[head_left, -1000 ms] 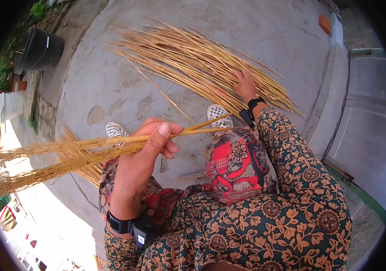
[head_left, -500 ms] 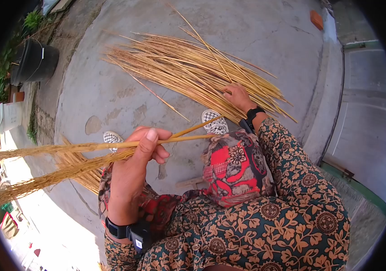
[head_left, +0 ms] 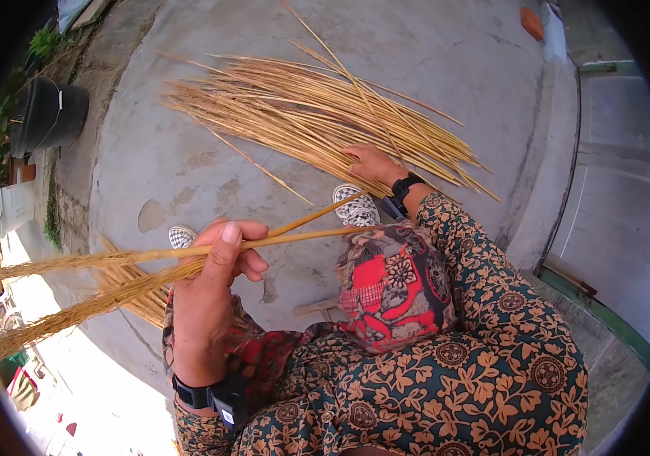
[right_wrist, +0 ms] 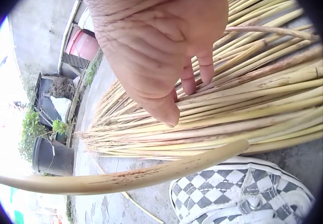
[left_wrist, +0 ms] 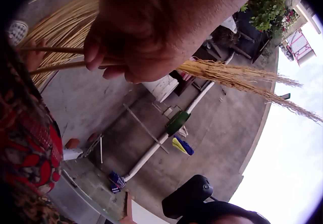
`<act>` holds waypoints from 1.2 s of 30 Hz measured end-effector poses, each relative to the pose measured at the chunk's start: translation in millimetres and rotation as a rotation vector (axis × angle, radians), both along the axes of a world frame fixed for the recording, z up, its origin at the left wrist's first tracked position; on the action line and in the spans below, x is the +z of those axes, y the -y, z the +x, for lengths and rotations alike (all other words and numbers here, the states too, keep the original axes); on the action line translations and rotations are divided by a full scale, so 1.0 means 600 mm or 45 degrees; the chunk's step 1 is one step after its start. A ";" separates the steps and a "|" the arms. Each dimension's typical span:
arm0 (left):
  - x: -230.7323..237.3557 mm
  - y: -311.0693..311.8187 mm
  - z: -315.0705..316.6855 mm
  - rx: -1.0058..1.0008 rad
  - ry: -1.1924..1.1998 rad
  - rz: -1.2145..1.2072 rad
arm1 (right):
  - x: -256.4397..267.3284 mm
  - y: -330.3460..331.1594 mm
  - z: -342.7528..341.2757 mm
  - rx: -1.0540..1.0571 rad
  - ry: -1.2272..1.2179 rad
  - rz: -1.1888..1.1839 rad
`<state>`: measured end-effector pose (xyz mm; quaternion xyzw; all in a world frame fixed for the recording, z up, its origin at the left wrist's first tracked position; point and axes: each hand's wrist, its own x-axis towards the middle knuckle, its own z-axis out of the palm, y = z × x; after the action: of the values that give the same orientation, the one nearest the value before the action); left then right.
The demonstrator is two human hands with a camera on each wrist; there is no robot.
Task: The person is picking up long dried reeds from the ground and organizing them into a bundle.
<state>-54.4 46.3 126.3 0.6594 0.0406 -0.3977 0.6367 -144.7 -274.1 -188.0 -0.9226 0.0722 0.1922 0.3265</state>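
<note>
In the head view my left hand (head_left: 215, 262) pinches two dried stalks (head_left: 294, 237) between thumb and fingers, their feathery seed heads (head_left: 74, 304) pointing left. The left wrist view shows the same seed heads (left_wrist: 237, 75) beyond the hand. My right hand (head_left: 374, 163) is at the near side of a big pile of similar stalks (head_left: 302, 114) on the floor. Close up, its thumb and fingers (right_wrist: 189, 80) point down onto the stalks, loosely bent and spread apart. The cut end of one stalk (right_wrist: 151, 176) crosses in front of the right wrist camera.
A checkered shoe (head_left: 355, 205) stands beside the pile's near edge. A second stalk bundle (head_left: 135, 285) lies at left, near the other shoe (head_left: 181, 236). One loose stalk (head_left: 264, 171) lies on the concrete. A black bucket (head_left: 51, 114) stands far left; a brick (head_left: 531, 23) lies far right.
My right hand has moved left along the pile to its near side. One stalk now slants across the pile, its end past the far side. My left hand keeps its two stalks.
</note>
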 end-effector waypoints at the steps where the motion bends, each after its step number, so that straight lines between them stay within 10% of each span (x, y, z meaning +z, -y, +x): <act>1: 0.001 0.001 0.000 0.004 0.007 0.004 | 0.005 0.001 0.002 -0.044 0.012 0.014; 16: -0.008 -0.002 -0.002 0.027 0.028 0.008 | -0.004 0.113 -0.081 -0.931 -0.003 -0.332; 29: 0.001 -0.002 -0.001 0.005 -0.025 -0.002 | -0.016 0.056 -0.093 -0.312 -0.019 -0.658; 36: 0.009 0.015 0.000 0.031 0.005 0.031 | -0.014 0.063 -0.087 -0.495 -0.032 -0.503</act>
<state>-54.3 37.2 131.8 0.6672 0.0524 -0.3882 0.6335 -197.1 -311.9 -196.1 -0.9348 0.2880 0.1195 0.1701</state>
